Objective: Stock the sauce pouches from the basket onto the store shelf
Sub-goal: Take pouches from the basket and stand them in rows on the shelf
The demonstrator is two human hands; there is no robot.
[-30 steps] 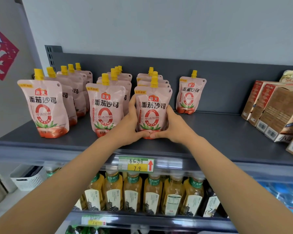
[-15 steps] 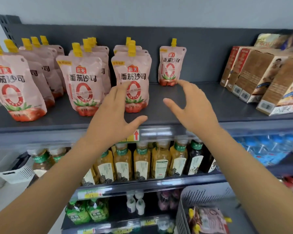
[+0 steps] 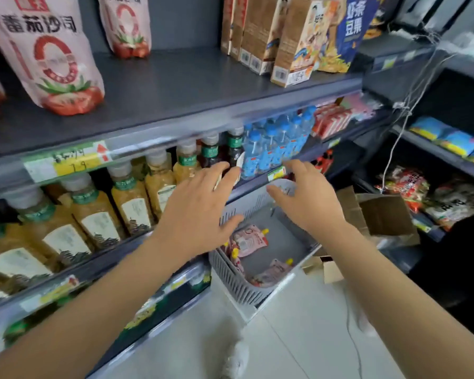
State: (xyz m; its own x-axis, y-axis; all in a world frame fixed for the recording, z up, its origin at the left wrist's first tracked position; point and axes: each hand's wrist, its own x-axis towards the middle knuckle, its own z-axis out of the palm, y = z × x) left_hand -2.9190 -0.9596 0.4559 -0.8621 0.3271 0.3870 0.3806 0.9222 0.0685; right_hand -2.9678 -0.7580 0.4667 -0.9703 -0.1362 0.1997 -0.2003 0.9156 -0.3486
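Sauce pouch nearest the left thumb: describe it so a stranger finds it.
Low beside the shelving stands a grey slatted basket. Inside, this pink, yellow-capped sauce pouch lies below the left hand, farther back than the pouch by the near rim.

Shop aisle: grey shelving (image 3: 175, 127) over a pale tiled floor (image 3: 298, 346), evenly lit.
Left of the left hand (image 3: 195, 212) stands a row of amber bottles (image 3: 93, 212), with a yellow price tag (image 3: 74, 162) on the rail above them. Just beyond its fingertips are blue-capped water bottles (image 3: 271, 143). Above the right hand (image 3: 309, 203) stand brown cartons (image 3: 263, 28). Right of it is an open cardboard box (image 3: 386, 214), and further right a dark rack (image 3: 438, 153) with a white cable (image 3: 391, 160) hanging down.
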